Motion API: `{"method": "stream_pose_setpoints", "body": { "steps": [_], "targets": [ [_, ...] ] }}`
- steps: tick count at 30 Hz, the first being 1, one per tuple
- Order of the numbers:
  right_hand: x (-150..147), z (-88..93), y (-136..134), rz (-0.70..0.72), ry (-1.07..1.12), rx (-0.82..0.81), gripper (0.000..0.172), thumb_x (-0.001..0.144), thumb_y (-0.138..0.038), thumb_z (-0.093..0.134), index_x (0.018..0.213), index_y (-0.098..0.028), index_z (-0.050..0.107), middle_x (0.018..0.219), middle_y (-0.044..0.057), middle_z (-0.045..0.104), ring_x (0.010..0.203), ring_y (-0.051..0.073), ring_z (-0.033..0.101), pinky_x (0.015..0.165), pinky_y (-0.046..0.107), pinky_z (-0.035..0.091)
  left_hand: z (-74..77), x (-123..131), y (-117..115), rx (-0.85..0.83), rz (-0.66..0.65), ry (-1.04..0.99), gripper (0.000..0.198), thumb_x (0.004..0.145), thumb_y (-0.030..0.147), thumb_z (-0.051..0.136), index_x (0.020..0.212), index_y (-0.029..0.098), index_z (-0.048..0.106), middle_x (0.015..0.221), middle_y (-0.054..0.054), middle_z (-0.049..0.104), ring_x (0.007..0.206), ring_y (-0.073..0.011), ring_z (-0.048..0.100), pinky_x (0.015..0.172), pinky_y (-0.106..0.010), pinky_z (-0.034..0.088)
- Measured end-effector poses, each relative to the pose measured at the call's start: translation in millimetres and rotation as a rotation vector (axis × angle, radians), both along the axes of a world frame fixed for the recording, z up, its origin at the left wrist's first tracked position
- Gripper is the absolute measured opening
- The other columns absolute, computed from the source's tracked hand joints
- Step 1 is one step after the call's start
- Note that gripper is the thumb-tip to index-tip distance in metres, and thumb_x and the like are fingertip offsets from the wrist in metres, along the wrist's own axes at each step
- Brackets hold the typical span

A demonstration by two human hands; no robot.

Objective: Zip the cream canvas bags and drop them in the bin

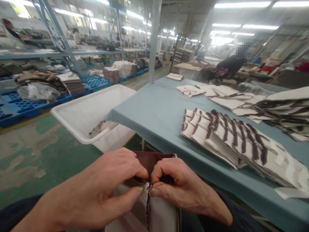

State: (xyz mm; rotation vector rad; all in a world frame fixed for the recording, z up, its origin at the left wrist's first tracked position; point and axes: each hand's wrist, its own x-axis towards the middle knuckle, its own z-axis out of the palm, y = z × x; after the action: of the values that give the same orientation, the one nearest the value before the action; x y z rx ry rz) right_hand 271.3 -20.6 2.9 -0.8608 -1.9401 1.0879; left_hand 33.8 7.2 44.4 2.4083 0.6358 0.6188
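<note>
Both hands pinch one fabric piece (pixel 164 214), off-white with dark brown parts, at the bottom centre. My left hand (pixel 108 187) grips it between thumb and fingers on the left of a raised seam. Right beside it, my right hand (pixel 178 183) pinches the cloth on the seam's other side, fingers curled. The two thumbs nearly meet at the seam's top. Brown cloth shows behind the fingers. The piece hangs in front of the near edge of a blue-green covered table (pixel 149 109).
Overlapping off-white and brown pieces (pixel 224 135) lie on the table's right, with more (pixel 241 100) behind. Scissors (pixel 187 91) rest at the back. A white tub (pixel 79 112) stands left of the table. Blue pallets (pixel 96 82) hold stacks. A person (pixel 231 66) is at the back right.
</note>
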Motion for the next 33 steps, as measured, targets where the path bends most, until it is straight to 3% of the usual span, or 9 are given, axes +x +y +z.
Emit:
{"method": "stream_pose_setpoints", "body": {
  "steps": [4, 6, 9, 12, 15, 19, 24, 28, 33],
  "targets": [
    [-0.7, -4.7, 6.9, 0.006, 0.014, -0.060, 0.047, 0.102, -0.055, 0.070, 0.074, -0.019, 0.063, 0.068, -0.004, 0.060, 0.060, 0.010, 0.046, 0.059, 0.024, 0.037, -4.1, -0.7, 1.3, 0.012, 0.007, 0.024, 0.027, 0.085, 0.004, 0.059, 0.099, 0.026, 0.068, 0.089, 0.005, 0.073, 0.084, -0.0153, 0.069, 0.077, -0.023, 0.053],
    [1.1, -6.8, 11.3, -0.013, 0.059, -0.101, 0.048, 0.100, -0.058, 0.071, 0.074, -0.019, 0.061, 0.066, -0.005, 0.055, 0.058, 0.010, 0.043, 0.055, 0.024, 0.034, -14.4, -3.5, 3.6, 0.124, 0.101, -0.002, 0.031, 0.085, 0.007, 0.061, 0.109, 0.026, 0.067, 0.107, 0.001, 0.076, 0.102, -0.0200, 0.071, 0.093, -0.028, 0.055],
    [7.3, -8.5, 15.2, -0.110, 0.096, -0.163, 0.053, 0.098, -0.066, 0.068, 0.074, -0.021, 0.057, 0.064, -0.005, 0.048, 0.057, 0.011, 0.039, 0.051, 0.025, 0.031, -41.2, -9.1, 2.5, 0.270, 0.396, -0.029, 0.051, 0.090, 0.015, 0.064, 0.140, 0.024, 0.056, 0.149, -0.010, 0.064, 0.140, -0.0331, 0.058, 0.123, -0.050, 0.043],
    [14.4, -9.5, 15.0, -0.193, 0.046, -0.137, 0.052, 0.099, -0.065, 0.067, 0.074, -0.020, 0.057, 0.064, -0.005, 0.050, 0.058, 0.011, 0.039, 0.052, 0.025, 0.031, -73.1, -14.4, -6.3, 0.053, 0.498, 0.047, 0.069, 0.087, 0.011, 0.054, 0.154, 0.023, 0.047, 0.161, -0.014, 0.056, 0.150, -0.0374, 0.052, 0.127, -0.060, 0.040],
    [19.5, -11.8, 13.8, -0.192, -0.010, -0.111, 0.047, 0.100, -0.058, 0.068, 0.074, -0.020, 0.058, 0.064, -0.003, 0.054, 0.057, 0.011, 0.041, 0.052, 0.025, 0.032, -98.9, -21.9, -16.0, -0.199, 0.525, 0.074, 0.079, 0.083, 0.008, 0.046, 0.160, 0.023, 0.045, 0.164, -0.013, 0.056, 0.150, -0.0343, 0.055, 0.127, -0.059, 0.045],
    [23.5, -17.3, 13.7, -0.177, -0.018, -0.120, 0.044, 0.100, -0.053, 0.069, 0.074, -0.020, 0.058, 0.063, -0.004, 0.052, 0.056, 0.010, 0.039, 0.050, 0.025, 0.030, -115.5, -38.6, -20.7, -0.240, 0.615, 0.062, 0.075, 0.086, 0.010, 0.047, 0.160, 0.022, 0.047, 0.166, -0.012, 0.055, 0.153, -0.0340, 0.052, 0.132, -0.060, 0.036],
    [20.5, -23.3, 12.8, -0.125, -0.054, -0.163, 0.039, 0.100, -0.048, 0.069, 0.075, -0.020, 0.059, 0.064, -0.006, 0.050, 0.055, 0.010, 0.037, 0.050, 0.024, 0.029, -104.0, -43.2, -22.4, -0.196, 0.579, 0.046, 0.065, 0.097, 0.021, 0.056, 0.161, 0.027, 0.044, 0.167, -0.013, 0.052, 0.152, -0.0366, 0.052, 0.131, -0.062, 0.037],
    [11.2, -23.5, 11.4, -0.050, -0.105, -0.143, 0.035, 0.101, -0.044, 0.070, 0.077, -0.019, 0.062, 0.064, -0.006, 0.053, 0.057, 0.010, 0.040, 0.053, 0.024, 0.031, -72.6, -21.3, -19.5, -0.038, 0.338, -0.066, 0.058, 0.099, 0.019, 0.061, 0.154, 0.034, 0.049, 0.162, -0.006, 0.057, 0.151, -0.0291, 0.050, 0.131, -0.048, 0.038],
    [3.2, -18.5, 6.9, 0.001, -0.125, -0.105, 0.042, 0.103, -0.053, 0.070, 0.079, -0.018, 0.065, 0.065, -0.005, 0.056, 0.055, 0.009, 0.040, 0.054, 0.024, 0.033, -44.8, 2.6, -10.6, -0.130, 0.118, -0.053, 0.022, 0.093, 0.011, 0.055, 0.104, 0.024, 0.069, 0.103, -0.001, 0.077, 0.105, -0.0219, 0.071, 0.102, -0.036, 0.053]
  ]
}}
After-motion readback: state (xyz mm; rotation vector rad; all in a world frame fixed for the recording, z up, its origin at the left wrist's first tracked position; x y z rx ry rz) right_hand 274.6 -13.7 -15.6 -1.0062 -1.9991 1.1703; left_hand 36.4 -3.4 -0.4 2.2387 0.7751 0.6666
